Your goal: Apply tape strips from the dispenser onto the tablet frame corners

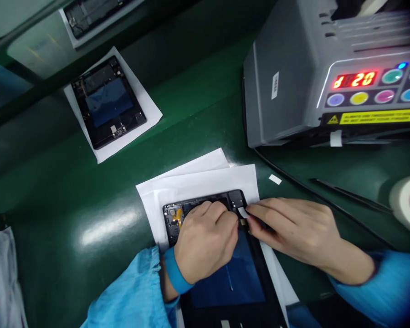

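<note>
An opened tablet (225,291) with its inner parts showing lies on white paper sheets (194,180) in front of me. My right hand (294,228) pinches a short white strip of tape (243,212) between thumb and fingers, at the tablet's upper right corner. My left hand (208,241), curled closed and wearing a blue wristband (177,271), rests over the upper part of the tablet. Its fingertips are hidden, so whatever they hold does not show. An orange flex cable (177,217) is visible left of that hand.
A grey machine (283,77) with a lit red display stands at the upper right, its black cable (294,180) crossing the green table. Black tweezers (351,196), a tape roll (408,205) and a small white label (275,179) lie right. Another opened tablet (109,102) lies upper left.
</note>
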`<state>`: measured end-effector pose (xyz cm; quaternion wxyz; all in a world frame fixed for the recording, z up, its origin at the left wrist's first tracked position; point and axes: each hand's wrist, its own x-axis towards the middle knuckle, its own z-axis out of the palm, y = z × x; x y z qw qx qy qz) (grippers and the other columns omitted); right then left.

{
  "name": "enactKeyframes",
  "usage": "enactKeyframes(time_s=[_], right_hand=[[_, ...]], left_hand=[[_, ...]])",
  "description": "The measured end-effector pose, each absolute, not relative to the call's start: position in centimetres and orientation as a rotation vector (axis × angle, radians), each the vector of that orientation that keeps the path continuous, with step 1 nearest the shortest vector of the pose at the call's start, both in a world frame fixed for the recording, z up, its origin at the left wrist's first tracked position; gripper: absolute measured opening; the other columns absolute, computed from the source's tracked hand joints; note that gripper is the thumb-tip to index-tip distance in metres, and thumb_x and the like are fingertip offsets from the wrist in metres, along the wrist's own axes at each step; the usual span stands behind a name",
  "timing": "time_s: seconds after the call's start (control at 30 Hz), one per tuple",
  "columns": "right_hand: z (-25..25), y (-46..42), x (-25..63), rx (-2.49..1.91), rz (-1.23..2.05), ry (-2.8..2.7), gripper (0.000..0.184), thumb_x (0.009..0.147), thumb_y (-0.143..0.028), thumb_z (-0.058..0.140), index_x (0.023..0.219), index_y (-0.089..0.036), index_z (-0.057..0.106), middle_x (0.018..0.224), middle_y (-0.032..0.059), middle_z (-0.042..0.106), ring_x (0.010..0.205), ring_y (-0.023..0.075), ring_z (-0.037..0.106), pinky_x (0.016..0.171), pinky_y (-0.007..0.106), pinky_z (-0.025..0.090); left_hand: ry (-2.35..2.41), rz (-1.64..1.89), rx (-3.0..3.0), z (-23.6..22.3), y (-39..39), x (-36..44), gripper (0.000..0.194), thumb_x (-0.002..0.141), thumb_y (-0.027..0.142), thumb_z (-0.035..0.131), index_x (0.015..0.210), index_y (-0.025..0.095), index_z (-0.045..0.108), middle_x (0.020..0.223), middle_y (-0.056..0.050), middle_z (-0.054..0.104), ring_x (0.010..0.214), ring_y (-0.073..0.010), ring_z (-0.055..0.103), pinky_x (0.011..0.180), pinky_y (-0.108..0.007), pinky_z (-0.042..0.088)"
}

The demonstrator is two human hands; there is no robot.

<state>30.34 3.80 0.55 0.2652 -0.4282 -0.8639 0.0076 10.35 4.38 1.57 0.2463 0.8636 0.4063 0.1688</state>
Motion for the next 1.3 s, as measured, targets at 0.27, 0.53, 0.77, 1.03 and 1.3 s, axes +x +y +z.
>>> enactKeyframes(time_s=[0.27,0.53,0.77,1.03,1.3], right_hand=[[0.6,3.6,30.2,-1.167,0.078,-2.347,0.002,0.088,-0.015,0.063,0.088,-0.016,0.064,0.077,0.0006,0.069,0.061,0.01,0.062,0.058,0.026,0.046],[0.5,3.6,30.1,-1.212,0.16,-2.334,0.008,0.09,-0.015,0.059,0.085,-0.017,0.065,0.078,0.0005,0.068,0.059,0.0096,0.06,0.057,0.026,0.044],[0.5,3.6,29.9,-1.227,0.187,-2.323,0.01,0.091,-0.014,0.056,0.086,-0.018,0.064,0.079,-0.0011,0.068,0.062,0.0088,0.061,0.057,0.025,0.045],[1.3,3.3,29.4,-1.258,0.08,-2.36,0.015,0.093,-0.013,0.053,0.084,-0.017,0.065,0.08,-0.0002,0.069,0.058,0.0082,0.059,0.053,0.027,0.042],[1.4,3.0,29.3,-1.258,0.038,-2.42,0.011,0.091,-0.011,0.057,0.091,-0.015,0.068,0.082,0.0013,0.07,0.062,0.0104,0.062,0.054,0.027,0.045]], left_hand=[[1.116,0.467,2.367,1.7,4.4,10.3,0.023,0.096,0.019,0.045,0.081,0.017,0.061,0.078,-0.004,0.058,0.07,-0.0175,0.052,0.063,-0.033,0.048],[1.118,0.47,2.353,1.7,4.4,10.4,0.021,0.095,0.018,0.046,0.08,0.017,0.061,0.079,-0.004,0.058,0.071,-0.0177,0.052,0.065,-0.033,0.048],[1.131,0.463,2.355,1.8,4.4,10.4,0.023,0.096,0.018,0.044,0.079,0.017,0.061,0.077,-0.004,0.058,0.071,-0.0176,0.053,0.064,-0.032,0.049],[1.135,0.473,2.366,1.6,4.3,10.4,0.021,0.094,0.017,0.046,0.079,0.017,0.061,0.078,-0.004,0.058,0.07,-0.018,0.053,0.064,-0.033,0.048],[1.115,0.47,2.39,1.4,4.5,10.4,0.02,0.094,0.016,0.046,0.08,0.017,0.06,0.079,-0.004,0.058,0.071,-0.0187,0.053,0.064,-0.034,0.047]])
